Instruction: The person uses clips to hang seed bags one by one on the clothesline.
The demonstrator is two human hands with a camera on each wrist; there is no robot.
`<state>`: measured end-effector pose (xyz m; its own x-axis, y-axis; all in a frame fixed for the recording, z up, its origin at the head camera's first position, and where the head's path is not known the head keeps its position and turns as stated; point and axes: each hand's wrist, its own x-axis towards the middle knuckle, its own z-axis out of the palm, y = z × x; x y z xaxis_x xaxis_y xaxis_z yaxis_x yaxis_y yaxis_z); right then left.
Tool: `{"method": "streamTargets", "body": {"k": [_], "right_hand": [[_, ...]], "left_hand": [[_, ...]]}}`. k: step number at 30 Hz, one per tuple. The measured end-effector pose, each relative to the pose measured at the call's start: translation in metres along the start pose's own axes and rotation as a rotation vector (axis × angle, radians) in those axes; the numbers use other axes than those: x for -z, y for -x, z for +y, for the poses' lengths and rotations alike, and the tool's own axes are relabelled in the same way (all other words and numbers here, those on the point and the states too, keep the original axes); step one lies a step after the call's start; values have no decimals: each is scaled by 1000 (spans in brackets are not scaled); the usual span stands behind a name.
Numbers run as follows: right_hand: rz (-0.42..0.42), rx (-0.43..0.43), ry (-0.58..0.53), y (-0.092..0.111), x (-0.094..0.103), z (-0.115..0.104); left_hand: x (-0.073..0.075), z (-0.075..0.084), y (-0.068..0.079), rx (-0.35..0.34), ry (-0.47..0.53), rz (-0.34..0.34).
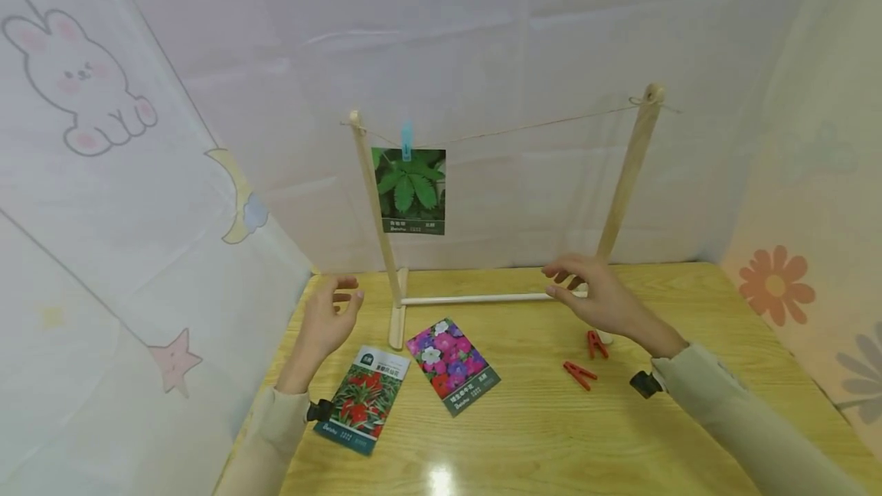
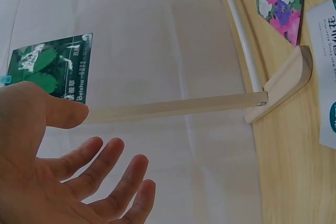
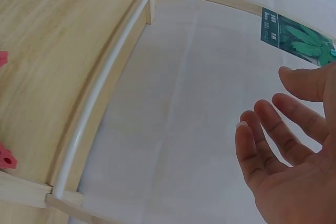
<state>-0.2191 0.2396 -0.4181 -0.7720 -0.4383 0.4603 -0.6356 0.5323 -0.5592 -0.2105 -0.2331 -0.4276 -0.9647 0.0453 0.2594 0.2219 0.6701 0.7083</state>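
My left hand (image 1: 329,318) hovers over the table's left side, fingers loosely bent, holding nothing. Empty too, my right hand (image 1: 594,295) is raised near the right post of a wooden stand (image 1: 625,174). From the stand's string (image 1: 530,126) hangs a green-leaf seed packet (image 1: 412,194), held by a blue clothespin (image 1: 406,142) near the left post. Two more packets lie on the table: one with pink and purple flowers (image 1: 451,364), one with red flowers (image 1: 363,398). Two red clothespins (image 1: 580,375) lie below my right hand. In the left wrist view, the thumb and fingers (image 2: 131,174) are spread apart.
A white rod (image 1: 475,298) joins the stand's two feet low along the back of the wooden table (image 1: 524,435). Pale cloth walls (image 1: 482,37) with printed figures close off the back and both sides.
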Motion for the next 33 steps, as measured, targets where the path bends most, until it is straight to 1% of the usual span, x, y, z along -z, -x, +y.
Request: {"method": "streamTargets", "body": {"k": [4, 8, 12, 16, 19, 26, 33], "right_hand": [[12, 5, 9, 12, -5, 7], [21, -24, -1, 25, -11, 13], [19, -50, -15, 34, -18, 15], [18, -55, -22, 42, -23, 17], [27, -56, -25, 50, -25, 19], [53, -62, -19, 68, -26, 24], [65, -90, -46, 83, -31, 30]], "left_hand": [[-6, -5, 4, 18, -6, -3], [-10, -10, 8, 18, -2, -3], [-10, -16, 14, 35, -1, -6], [-8, -21, 19, 54, -12, -11], [-9, -24, 22, 60, -16, -18], [-19, -29, 28, 77, -14, -18], [-30, -37, 38, 102, -21, -26]]}}
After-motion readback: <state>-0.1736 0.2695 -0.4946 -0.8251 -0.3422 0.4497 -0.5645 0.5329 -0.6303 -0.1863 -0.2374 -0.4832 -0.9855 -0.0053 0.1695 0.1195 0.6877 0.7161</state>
